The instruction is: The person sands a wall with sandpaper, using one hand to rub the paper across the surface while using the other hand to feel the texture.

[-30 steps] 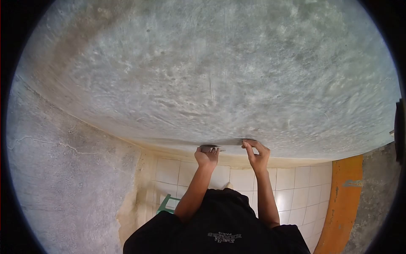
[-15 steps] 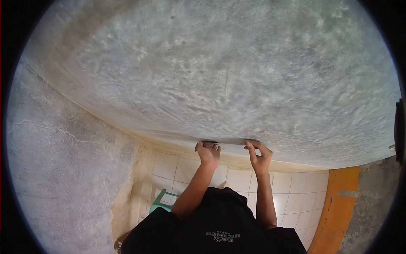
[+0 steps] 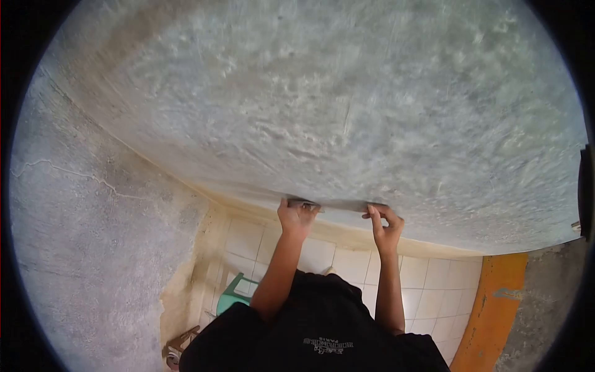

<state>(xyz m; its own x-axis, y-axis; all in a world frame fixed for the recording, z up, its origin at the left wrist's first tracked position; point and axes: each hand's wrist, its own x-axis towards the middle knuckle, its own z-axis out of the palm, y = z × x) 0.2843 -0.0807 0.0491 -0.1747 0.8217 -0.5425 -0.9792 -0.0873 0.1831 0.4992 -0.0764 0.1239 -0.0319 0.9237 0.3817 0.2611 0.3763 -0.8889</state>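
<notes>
The grey plastered wall (image 3: 347,124) rises in front of me, and both my hands are up against its lower part. My left hand (image 3: 296,218) presses a thin dark grey piece (image 3: 302,203), like a small flat sheet, against the plaster, its thumb upright at the left end. To the right, my right hand (image 3: 387,229) has thumb and bent forefinger drawn together at the wall surface; what lies between these fingertips, if anything, I cannot tell. A dark shadow runs along the wall between the two hands.
A second grey wall (image 3: 93,229) with a crack meets this one at the left corner. Below are white floor tiles (image 3: 412,291), a green plastic stool (image 3: 232,296) by my left arm and a wooden item (image 3: 180,340) at lower left. An orange-painted strip (image 3: 493,310) stands right.
My left hand has shifted slightly left and up, turning so its thumb points up. The right hand has moved a little right. My view has tilted slightly.
</notes>
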